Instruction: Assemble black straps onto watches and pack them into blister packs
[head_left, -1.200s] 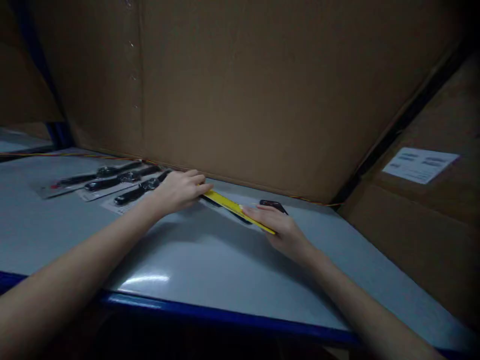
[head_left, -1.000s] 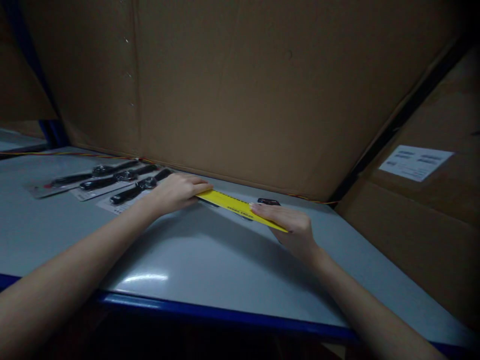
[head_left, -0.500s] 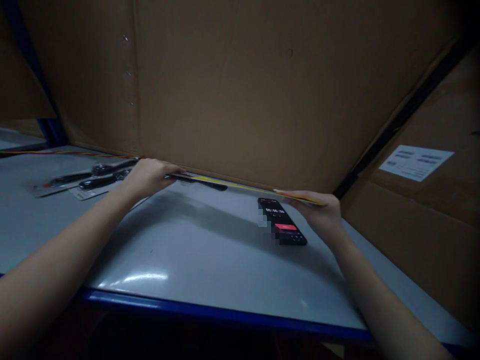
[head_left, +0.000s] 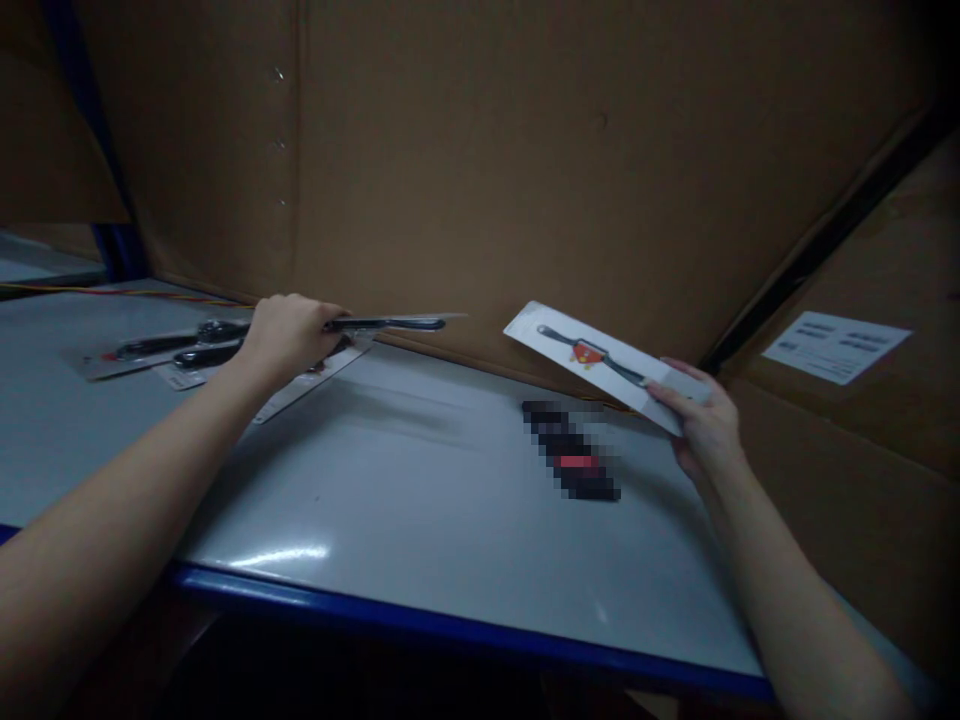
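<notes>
My left hand is closed on a clear-packed tool with a dark handle, seen nearly edge-on above the table. My fingers cover its left part. To the right, my right hand grips the lower right end of a white printed card. The card is tilted, and its face shows a picture of a two-handled dark tool like a spokeshave, with a red and yellow patch. A gap separates the card from the pack. Under and beside my left hand lie several packaged dark-handled tools, partly overlapping.
A phone, blurred by pixelation, lies on the grey table below the card. Cardboard walls rise behind and at the right, where a white label is stuck. A blue edge runs along the table front.
The flat item that spanned both hands edge-on has given way to two separate pieces. My right hand has moved right, with the card's printed face now turned into view.
</notes>
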